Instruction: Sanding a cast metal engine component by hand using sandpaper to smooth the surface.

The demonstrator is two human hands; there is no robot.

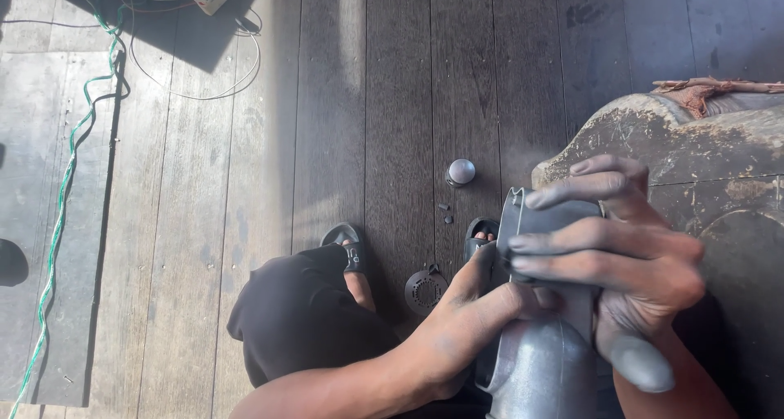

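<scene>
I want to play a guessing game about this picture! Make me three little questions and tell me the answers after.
1. True or false: both hands are on the grey metal tool.
2. What small thing lies on the wooden floor just ahead of the sandalled feet? A) a round silvery cap B) a red ball C) a spoon
3. What colour is the cable that runs down the left side of the floor?

Key
1. True: the left hand and the right hand both grip the grey metal tool.
2. A: the round silvery cap lies on the wooden floor.
3. Green: the green cable.
</scene>
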